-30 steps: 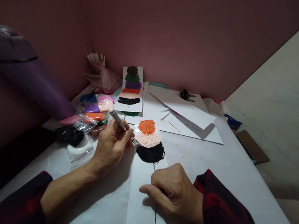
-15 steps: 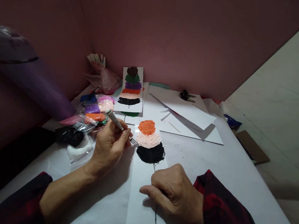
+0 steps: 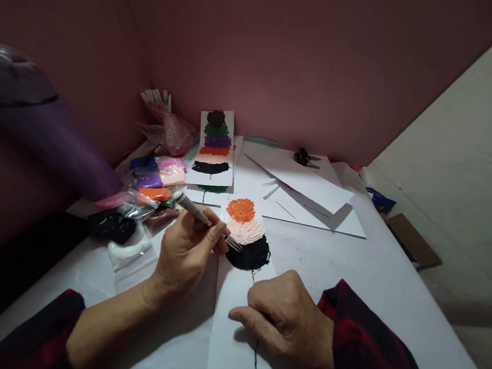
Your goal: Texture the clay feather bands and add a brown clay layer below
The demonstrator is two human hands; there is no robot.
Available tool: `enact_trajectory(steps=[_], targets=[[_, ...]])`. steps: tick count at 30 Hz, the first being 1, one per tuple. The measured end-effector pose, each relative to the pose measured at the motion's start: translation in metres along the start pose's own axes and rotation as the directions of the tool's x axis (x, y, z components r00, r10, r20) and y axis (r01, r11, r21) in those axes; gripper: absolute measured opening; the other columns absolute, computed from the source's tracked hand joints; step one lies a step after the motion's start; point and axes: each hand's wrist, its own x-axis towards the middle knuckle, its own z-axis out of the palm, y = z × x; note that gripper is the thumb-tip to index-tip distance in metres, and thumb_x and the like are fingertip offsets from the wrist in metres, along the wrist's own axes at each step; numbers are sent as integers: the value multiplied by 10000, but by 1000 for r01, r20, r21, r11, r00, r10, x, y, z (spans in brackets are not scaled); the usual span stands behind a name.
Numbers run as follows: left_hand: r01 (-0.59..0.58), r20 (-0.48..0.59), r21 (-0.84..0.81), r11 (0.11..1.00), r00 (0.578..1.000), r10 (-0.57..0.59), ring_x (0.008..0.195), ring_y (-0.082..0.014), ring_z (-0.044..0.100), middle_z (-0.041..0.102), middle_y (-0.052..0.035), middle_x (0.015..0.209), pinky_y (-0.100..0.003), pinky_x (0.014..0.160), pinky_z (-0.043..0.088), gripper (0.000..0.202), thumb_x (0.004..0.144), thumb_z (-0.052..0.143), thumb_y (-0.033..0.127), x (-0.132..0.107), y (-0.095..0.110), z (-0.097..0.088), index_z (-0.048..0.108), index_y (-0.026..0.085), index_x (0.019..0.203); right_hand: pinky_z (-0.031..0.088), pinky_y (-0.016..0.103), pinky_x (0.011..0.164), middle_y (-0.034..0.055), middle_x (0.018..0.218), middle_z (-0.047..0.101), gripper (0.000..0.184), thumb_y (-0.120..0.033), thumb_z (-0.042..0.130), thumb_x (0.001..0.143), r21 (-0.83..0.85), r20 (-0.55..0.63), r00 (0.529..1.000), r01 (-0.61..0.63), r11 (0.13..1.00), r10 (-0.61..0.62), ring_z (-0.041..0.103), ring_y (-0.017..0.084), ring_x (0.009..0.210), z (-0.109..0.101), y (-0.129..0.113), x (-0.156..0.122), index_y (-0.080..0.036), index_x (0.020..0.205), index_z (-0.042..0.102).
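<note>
A fork with a patterned handle is pinched in my left hand. Its tines lie over the left part of a black clay band on a white paper strip. Above the black band come a pale pink clay band and an orange clay patch, both with ridged surfaces. A thin dark line runs down the strip below the black band. My right hand rests on the strip below the clay with its fingers curled under; whether anything is inside them is hidden.
Bagged clay in several colours lies to the left. A card with stacked colour bands leans at the back. Folded white sheets and keys are at the back right. A purple cylinder slants at the left.
My left hand has moved a little to the right, carrying the fork from the black band's left edge further over it. My right hand has stayed in place.
</note>
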Motion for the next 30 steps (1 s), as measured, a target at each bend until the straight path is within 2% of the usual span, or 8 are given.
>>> enact_trajectory(steps=[12, 20, 30], targets=[[114, -6, 37, 993, 993, -114, 524, -126, 650, 649, 25, 633, -224, 501, 561, 128, 836, 653, 201, -1, -5, 5, 530, 181, 866, 175, 261, 458, -59, 460, 386, 524, -377, 443, 984, -20, -4, 1000, 9, 1000, -9, 280, 79, 442, 0, -1, 1, -164, 507, 481], [94, 43, 74, 993, 994, -97, 542, -125, 653, 645, 20, 693, -237, 525, 556, 134, 854, 644, 227, 0, -10, 3, 517, 187, 878, 183, 261, 461, -54, 459, 403, 514, -371, 459, 978, -22, -8, 1000, 1, 1000, -1, 293, 79, 442, 0, -1, -1, -163, 509, 483], [62, 37, 98, 993, 997, -66, 525, -118, 637, 640, 20, 689, -230, 496, 538, 134, 863, 630, 216, 2, -9, -1, 498, 190, 859, 181, 260, 459, -57, 456, 404, 502, -354, 478, 971, -8, -13, 1000, 8, 1000, -8, 290, 79, 438, 1, -1, 0, -162, 507, 489]])
